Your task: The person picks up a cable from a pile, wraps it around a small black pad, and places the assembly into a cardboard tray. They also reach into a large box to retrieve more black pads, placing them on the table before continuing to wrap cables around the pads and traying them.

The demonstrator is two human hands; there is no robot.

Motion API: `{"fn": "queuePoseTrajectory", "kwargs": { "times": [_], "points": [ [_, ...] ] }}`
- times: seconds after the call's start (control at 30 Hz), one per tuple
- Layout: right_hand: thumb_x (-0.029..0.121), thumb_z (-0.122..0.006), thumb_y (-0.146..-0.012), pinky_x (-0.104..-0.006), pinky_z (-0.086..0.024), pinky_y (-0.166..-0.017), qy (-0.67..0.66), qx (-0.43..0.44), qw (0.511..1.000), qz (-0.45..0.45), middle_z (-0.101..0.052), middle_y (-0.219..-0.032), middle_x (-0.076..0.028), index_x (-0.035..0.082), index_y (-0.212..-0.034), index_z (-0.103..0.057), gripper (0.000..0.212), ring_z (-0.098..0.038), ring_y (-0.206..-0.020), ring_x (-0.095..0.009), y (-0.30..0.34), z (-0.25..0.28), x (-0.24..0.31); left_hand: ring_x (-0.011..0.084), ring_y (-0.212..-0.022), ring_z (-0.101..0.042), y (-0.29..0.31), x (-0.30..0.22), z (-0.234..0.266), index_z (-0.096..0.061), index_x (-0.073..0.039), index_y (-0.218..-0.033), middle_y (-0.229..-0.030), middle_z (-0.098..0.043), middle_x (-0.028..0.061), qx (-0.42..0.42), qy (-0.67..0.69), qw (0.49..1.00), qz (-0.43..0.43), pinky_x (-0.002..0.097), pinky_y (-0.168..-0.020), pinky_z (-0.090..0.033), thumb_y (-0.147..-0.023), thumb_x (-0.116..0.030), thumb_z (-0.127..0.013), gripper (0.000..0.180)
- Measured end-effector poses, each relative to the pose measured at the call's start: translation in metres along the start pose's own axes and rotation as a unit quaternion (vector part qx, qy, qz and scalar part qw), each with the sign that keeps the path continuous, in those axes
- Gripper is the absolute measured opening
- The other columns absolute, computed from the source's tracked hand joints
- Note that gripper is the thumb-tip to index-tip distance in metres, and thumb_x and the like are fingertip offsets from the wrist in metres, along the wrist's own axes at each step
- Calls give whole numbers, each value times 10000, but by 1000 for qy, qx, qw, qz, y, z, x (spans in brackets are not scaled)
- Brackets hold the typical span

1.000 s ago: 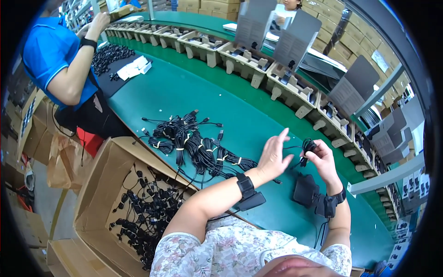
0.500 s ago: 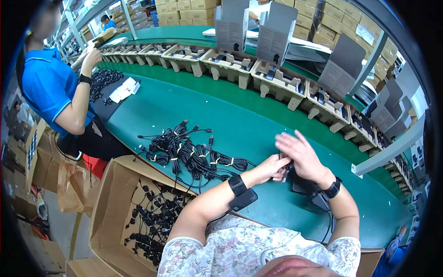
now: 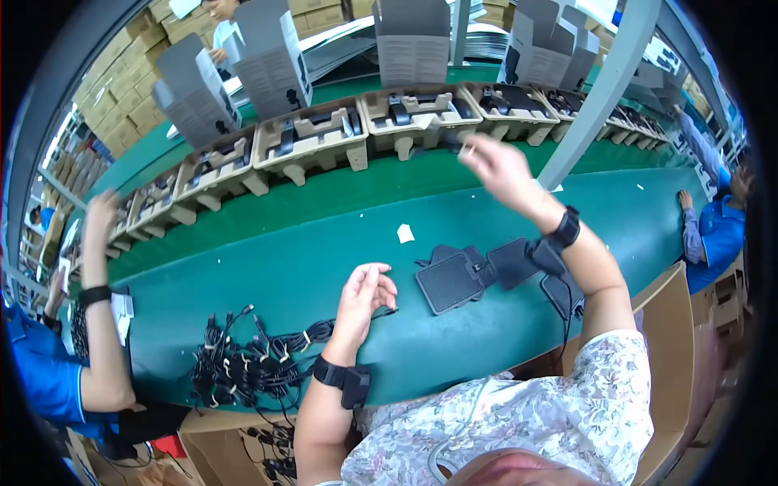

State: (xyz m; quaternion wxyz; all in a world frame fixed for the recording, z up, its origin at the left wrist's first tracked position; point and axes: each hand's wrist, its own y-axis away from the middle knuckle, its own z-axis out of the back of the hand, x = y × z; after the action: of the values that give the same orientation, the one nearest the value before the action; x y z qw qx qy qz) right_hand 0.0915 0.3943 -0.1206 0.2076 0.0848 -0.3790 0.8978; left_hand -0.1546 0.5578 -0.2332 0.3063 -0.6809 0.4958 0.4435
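My right hand [image 3: 504, 172] reaches forward to the front of a pulp tray [image 3: 381, 125], its fingertips pinched. A dark, motion-smeared thing [image 3: 446, 139] shows at those fingertips; its kind is unclear. Over the near part of the green table, my left hand [image 3: 366, 298] hovers with loosely bent fingers and nothing visible in them. A black cable end shows just beside it, by the bundled black cables [image 3: 251, 360] with pale ties at the left. Between my arms lie flat black textured pads [image 3: 450, 282], and another dark pad [image 3: 559, 296] sits by my right forearm.
A row of pulp trays with dark parts runs along the far side, with grey printed boxes [image 3: 413, 44] standing behind. A metal post [image 3: 604, 93] rises at right. Cartons [image 3: 215, 454] flank me. A co-worker's arm [image 3: 105, 324] moves at left; another person [image 3: 717, 235] is at right.
The view has swung to the right. My hands, together over a small dark thing before, are now apart: the right has gone forward to the trays, the left has let go. The pads are uncovered.
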Motion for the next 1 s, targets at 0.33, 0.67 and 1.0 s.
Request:
{"fn": "queuePoseTrajectory", "kwargs": {
  "times": [0.33,0.67,1.0],
  "points": [
    [345,-532,-862,-424,-496,-718,275,40,947,-158,-659,-889,-154,52,-974,-642,332,-629,-844,-330,-97,28,-135,140,-639,-553,6,-3,5,-497,-23,-1078,-809,-579,90,3,-13,1000,20,264,-610,-482,-979,-258,-403,272],
    [199,-515,-845,-379,-527,-705,435,216,863,-138,-678,-978,-59,148,-926,-699,207,-654,-908,-240,-145,-18,-138,145,-604,-534,10,-16,-5,-497,-17,-1064,-791,-573,99,-28,-44,998,37,263,-594,-469,-980,-235,-397,255],
    [128,-494,-826,-379,-519,-694,346,-82,907,-226,-662,-862,-141,36,-976,-635,224,-650,-830,-284,-119,-62,-170,135,-594,-521,13,-17,-1,-492,-9,-1062,-770,-560,96,-24,-75,997,21,256,-583,-463,-984,-205,-380,239]
  ]
}}
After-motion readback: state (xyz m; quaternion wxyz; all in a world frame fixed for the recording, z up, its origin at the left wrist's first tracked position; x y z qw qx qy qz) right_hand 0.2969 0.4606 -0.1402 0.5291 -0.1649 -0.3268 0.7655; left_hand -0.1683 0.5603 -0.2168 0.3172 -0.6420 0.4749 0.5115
